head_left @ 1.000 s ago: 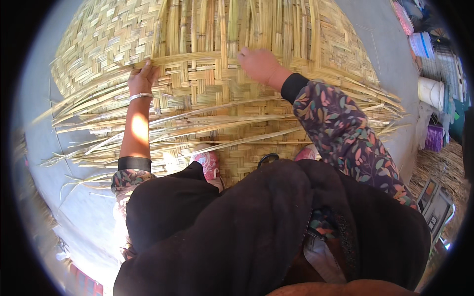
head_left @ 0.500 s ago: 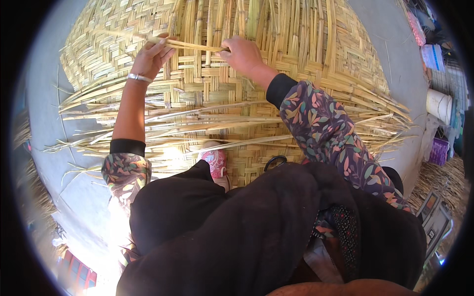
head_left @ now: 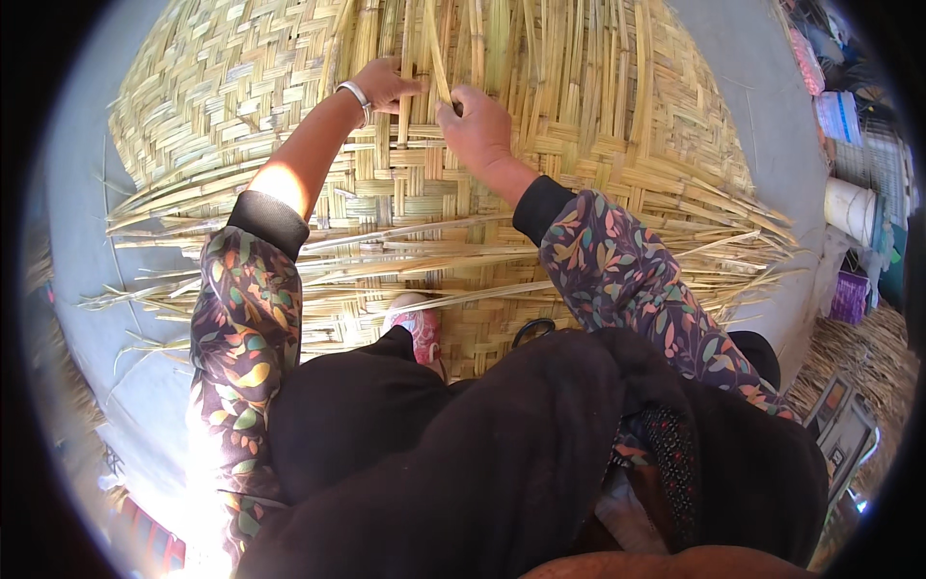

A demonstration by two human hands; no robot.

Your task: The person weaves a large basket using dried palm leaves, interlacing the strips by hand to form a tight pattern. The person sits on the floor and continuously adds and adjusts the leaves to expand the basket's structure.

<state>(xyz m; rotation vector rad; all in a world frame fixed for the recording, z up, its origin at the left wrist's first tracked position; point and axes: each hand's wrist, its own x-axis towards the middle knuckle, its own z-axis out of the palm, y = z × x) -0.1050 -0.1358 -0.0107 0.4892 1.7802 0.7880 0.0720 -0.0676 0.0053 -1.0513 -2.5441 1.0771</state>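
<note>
A large woven mat of pale yellow cane strips [head_left: 598, 164] lies spread on the grey ground in front of me. My right hand [head_left: 475, 125] is closed around a loose upright cane strip [head_left: 437, 53] near the unwoven far part of the mat. Just to the left of it, my left hand [head_left: 384, 85], with a silver bangle at the wrist, presses its fingers on neighbouring strips. Both arms wear floral sleeves. Loose strip ends [head_left: 415, 256] fan out sideways across the mat below my forearms.
My dark-clothed knees fill the lower view, with a pink shoe [head_left: 417, 328] and a black scissor handle [head_left: 532, 331] on the mat's near edge. At the right edge stand a white roll [head_left: 851, 207], a purple container [head_left: 851, 294] and straw on the ground.
Both hands have moved farther up the mat and closer together. The right hand has taken hold of an upright strip; the left hand has shifted right beside it.
</note>
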